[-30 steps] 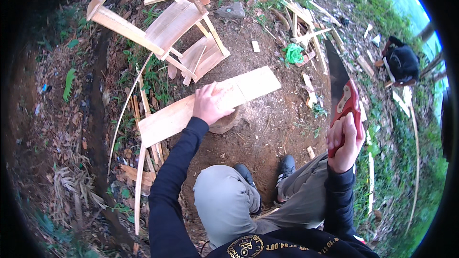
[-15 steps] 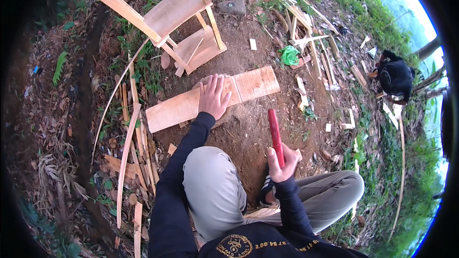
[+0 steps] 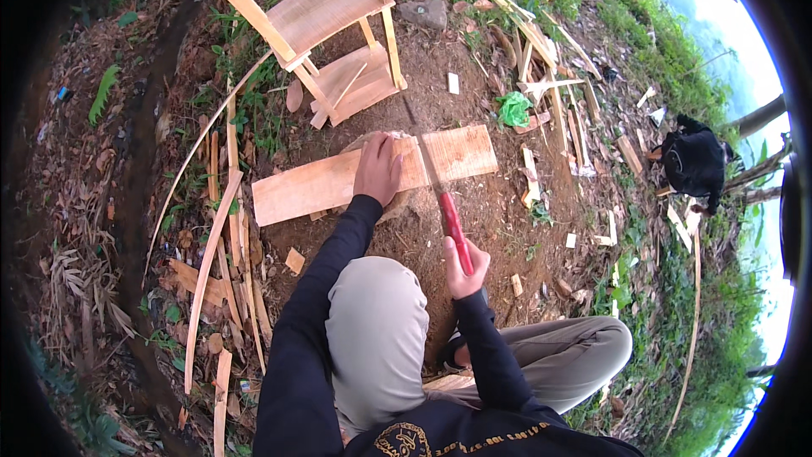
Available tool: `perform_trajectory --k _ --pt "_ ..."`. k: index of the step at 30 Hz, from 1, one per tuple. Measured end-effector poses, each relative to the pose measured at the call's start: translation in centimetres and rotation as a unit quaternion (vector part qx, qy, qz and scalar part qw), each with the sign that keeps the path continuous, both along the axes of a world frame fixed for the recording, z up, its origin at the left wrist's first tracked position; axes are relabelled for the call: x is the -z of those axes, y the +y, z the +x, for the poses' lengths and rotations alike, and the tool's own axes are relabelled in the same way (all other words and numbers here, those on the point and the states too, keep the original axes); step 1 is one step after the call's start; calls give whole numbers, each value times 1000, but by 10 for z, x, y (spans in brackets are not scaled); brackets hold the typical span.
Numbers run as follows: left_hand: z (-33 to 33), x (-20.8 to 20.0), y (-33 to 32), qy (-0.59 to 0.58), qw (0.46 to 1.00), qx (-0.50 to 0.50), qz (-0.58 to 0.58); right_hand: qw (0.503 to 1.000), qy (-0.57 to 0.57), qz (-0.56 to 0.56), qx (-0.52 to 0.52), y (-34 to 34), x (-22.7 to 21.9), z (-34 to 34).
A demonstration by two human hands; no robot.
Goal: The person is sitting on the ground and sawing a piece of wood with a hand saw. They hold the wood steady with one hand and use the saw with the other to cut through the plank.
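Note:
A pale wooden board (image 3: 313, 185) lies tilted across a stump (image 3: 401, 206), with a line running over it right of its middle. My left hand (image 3: 378, 174) presses on the board from above, its fingers bent toward the far edge. In my right hand (image 3: 468, 269) is a saw with a red handle (image 3: 452, 224). Its thin dark saw blade (image 3: 430, 159) crosses the board at the line and points away from me. How deep the teeth sit in the wood cannot be made out.
A wooden chair-like frame (image 3: 331, 13) stands just beyond the board. Long wood strips (image 3: 210, 283) lie at left, more offcuts (image 3: 530, 176) at right. A green plastic bag (image 3: 514, 108) and a black bag (image 3: 692, 159) lie farther right. My bent knee (image 3: 377, 309) is close below the board.
My right hand has moved left and forward, bringing the saw from beside the board onto its line. The left hand's fingers are more bent on the board.

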State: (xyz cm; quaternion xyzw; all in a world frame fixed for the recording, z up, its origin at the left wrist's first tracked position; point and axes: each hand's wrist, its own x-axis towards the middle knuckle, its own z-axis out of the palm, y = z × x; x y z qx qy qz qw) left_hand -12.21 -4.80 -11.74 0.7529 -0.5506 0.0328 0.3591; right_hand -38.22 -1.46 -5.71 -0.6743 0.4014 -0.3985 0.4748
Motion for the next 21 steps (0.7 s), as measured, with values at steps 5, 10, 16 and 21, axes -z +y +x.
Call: perform_trajectory --k 5,10,16,21 --pt "-2 0 1 -68 998 -6 -12 998 35 -56 24 22 22 -3" --pt "-7 -4 -2 -83 996 -14 -5 998 49 -37 5 14 28 0" --pt "-1 -1 4 -76 997 0 6 995 -24 95 -35 22 46 -14" --pt "-7 -9 4 -66 998 -10 -7 994 -36 87 -48 10 27 -3"
